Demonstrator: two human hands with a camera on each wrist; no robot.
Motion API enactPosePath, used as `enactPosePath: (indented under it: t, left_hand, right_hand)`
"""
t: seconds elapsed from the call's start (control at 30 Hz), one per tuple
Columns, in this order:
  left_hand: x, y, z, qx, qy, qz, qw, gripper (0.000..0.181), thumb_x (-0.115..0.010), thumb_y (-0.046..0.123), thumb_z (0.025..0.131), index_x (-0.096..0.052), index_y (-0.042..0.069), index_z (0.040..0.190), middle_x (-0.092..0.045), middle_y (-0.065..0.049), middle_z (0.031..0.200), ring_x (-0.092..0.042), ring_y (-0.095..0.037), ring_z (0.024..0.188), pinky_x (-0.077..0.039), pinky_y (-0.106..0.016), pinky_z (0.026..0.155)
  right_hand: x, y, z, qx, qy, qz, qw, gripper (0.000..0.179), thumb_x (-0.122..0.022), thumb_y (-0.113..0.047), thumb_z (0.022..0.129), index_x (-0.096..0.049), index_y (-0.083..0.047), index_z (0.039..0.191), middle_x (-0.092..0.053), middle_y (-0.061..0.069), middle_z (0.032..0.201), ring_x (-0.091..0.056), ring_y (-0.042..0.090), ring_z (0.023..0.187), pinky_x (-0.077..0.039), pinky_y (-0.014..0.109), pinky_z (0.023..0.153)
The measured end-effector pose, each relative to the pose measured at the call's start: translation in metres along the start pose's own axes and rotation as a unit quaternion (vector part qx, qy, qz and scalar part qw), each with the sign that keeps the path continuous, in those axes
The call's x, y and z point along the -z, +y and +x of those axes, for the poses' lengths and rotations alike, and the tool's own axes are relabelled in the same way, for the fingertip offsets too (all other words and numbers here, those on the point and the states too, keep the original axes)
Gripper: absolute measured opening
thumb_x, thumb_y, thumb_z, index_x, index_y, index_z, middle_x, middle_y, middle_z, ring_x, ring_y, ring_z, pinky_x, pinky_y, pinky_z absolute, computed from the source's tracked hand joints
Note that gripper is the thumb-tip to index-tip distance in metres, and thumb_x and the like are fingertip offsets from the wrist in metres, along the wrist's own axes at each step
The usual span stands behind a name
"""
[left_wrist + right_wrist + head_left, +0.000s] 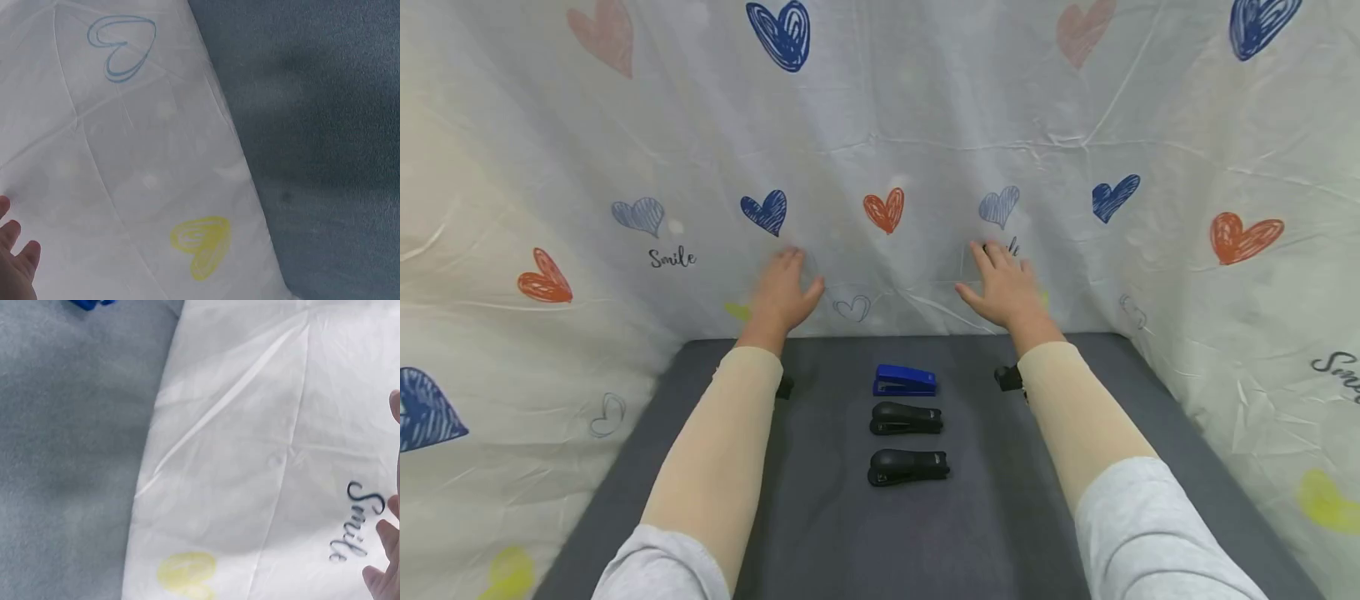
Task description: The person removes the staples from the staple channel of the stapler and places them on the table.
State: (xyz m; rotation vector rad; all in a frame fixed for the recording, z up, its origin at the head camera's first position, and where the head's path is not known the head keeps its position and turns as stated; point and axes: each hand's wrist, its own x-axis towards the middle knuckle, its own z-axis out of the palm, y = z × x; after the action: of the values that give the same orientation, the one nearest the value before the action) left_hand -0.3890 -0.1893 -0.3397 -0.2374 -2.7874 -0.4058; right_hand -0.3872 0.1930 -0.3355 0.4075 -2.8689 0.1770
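Both arms reach forward over the table in the head view. My left hand (784,292) is raised before the white curtain, fingers extended and thumb out, holding nothing. To the right, my right hand (1003,287) is held up likewise, its fingers spread and nothing in its grasp. Between the forearms a blue stapler (905,381) lies farthest back. In front of it is a black stapler (906,418), and nearest the body lies another black stapler (908,467). Neither hand touches them. Only fingertips show at the edges of both wrist views.
A white curtain (925,108) printed with hearts and "Smile" stands behind and beside the dark grey table (895,542). A dark wrist-worn device (1008,378) shows under the right forearm. In the right wrist view, part of the blue stapler (87,303) shows at the top.
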Motion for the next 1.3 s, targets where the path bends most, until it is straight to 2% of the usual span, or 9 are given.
enactPosePath:
  t: [0.13,0.3,0.43,0.73,1.0,1.13,1.3]
  left_hand:
    - [-0.002,0.004,-0.003,-0.007,0.002,-0.054,0.9985,0.07,-0.051,0.04,0.105,-0.031,0.0,0.159,-0.03,-0.018,0.164,-0.026,-0.035,0.151,-0.02,-0.047,0.121]
    - [-0.008,0.008,-0.009,0.005,0.001,-0.11,0.9939,0.067,-0.052,0.038,0.106,-0.032,0.003,0.159,-0.034,-0.017,0.162,-0.03,-0.034,0.149,-0.024,-0.048,0.12]
    - [-0.012,0.009,-0.014,-0.012,0.02,-0.134,0.9907,0.062,-0.052,0.036,0.106,-0.037,0.002,0.157,-0.038,-0.018,0.159,-0.033,-0.035,0.147,-0.026,-0.049,0.119]
    - [-0.027,0.018,-0.025,-0.069,0.062,-0.151,0.9842,0.056,-0.058,0.03,0.104,-0.047,0.002,0.151,-0.053,-0.016,0.147,-0.048,-0.033,0.136,-0.037,-0.048,0.112]
    - [-0.037,0.029,-0.034,-0.099,0.077,-0.222,0.9669,0.054,-0.063,0.024,0.102,-0.05,0.003,0.15,-0.056,-0.016,0.142,-0.051,-0.031,0.131,-0.042,-0.048,0.107]
    - [-0.041,0.031,-0.039,-0.115,0.099,-0.244,0.9577,0.05,-0.065,0.019,0.101,-0.052,0.003,0.147,-0.059,-0.015,0.138,-0.054,-0.031,0.127,-0.047,-0.047,0.101]
    - [-0.046,0.032,-0.047,-0.131,0.129,-0.292,0.9387,0.046,-0.066,0.013,0.099,-0.057,0.002,0.143,-0.062,-0.015,0.132,-0.057,-0.033,0.122,-0.051,-0.05,0.095]
  right_hand:
    - [-0.002,-0.006,0.003,0.014,0.01,0.0,0.9998,0.084,-0.046,-0.058,0.103,-0.012,-0.015,0.166,-0.016,0.019,0.168,-0.018,0.037,0.153,-0.016,0.064,0.117]
    - [-0.011,-0.012,0.004,0.045,0.038,0.017,0.9981,0.085,-0.052,-0.057,0.101,-0.019,-0.011,0.165,-0.028,0.02,0.164,-0.033,0.041,0.146,-0.027,0.061,0.114]
    - [-0.019,-0.016,0.006,0.059,0.063,0.047,0.9952,0.083,-0.056,-0.055,0.1,-0.026,-0.01,0.162,-0.035,0.019,0.159,-0.043,0.043,0.137,-0.036,0.06,0.109]
    - [-0.033,-0.02,-0.004,0.049,0.077,0.16,0.983,0.083,-0.061,-0.054,0.098,-0.026,-0.015,0.163,-0.034,0.016,0.162,-0.035,0.039,0.146,-0.03,0.059,0.114]
    - [-0.045,-0.018,-0.017,0.047,0.095,0.187,0.9766,0.082,-0.061,-0.055,0.098,-0.031,-0.012,0.162,-0.035,0.015,0.162,-0.037,0.038,0.145,-0.033,0.058,0.112]
    - [-0.048,-0.022,-0.02,0.048,0.096,0.203,0.9733,0.079,-0.061,-0.054,0.098,-0.035,-0.012,0.16,-0.038,0.014,0.16,-0.037,0.036,0.145,-0.033,0.057,0.113]
    - [-0.052,-0.032,-0.025,0.059,0.103,0.221,0.968,0.075,-0.064,-0.05,0.098,-0.039,-0.013,0.158,-0.043,0.012,0.158,-0.04,0.034,0.144,-0.034,0.054,0.113]
